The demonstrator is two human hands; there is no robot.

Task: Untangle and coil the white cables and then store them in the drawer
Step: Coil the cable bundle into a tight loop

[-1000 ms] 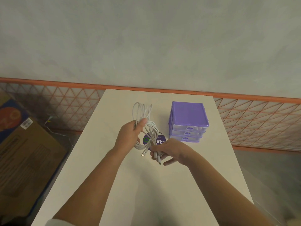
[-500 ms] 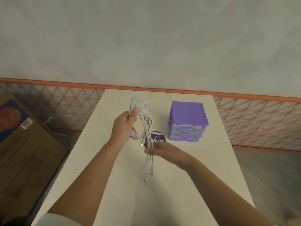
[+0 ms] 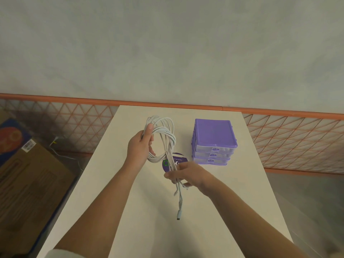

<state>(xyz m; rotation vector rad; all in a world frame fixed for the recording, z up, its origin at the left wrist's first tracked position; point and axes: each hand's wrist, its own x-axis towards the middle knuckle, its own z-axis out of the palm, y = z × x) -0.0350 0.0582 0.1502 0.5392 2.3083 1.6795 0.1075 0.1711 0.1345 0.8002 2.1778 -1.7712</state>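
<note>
A bundle of white cables (image 3: 166,138) hangs in loose loops above the white table (image 3: 251,183). My left hand (image 3: 140,146) grips the top of the loops, thumb over the strands. My right hand (image 3: 183,173) is closed around the lower strands, just below the loops. Several loose ends with plugs dangle beneath it, the longest plug (image 3: 179,215) hanging near the table top. A purple drawer unit (image 3: 214,140) with three shut drawers stands to the right of the cables, at the back of the table.
A round purple label or disc (image 3: 178,159) lies on the table behind the cables, partly hidden. Cardboard boxes (image 3: 28,174) stand on the floor to the left. An orange mesh fence (image 3: 297,142) runs behind the table below a grey wall.
My left hand has lifted the loops higher and farther back. My right hand let the strands slide, then closed on them lower down, so the ends now hang straight.
</note>
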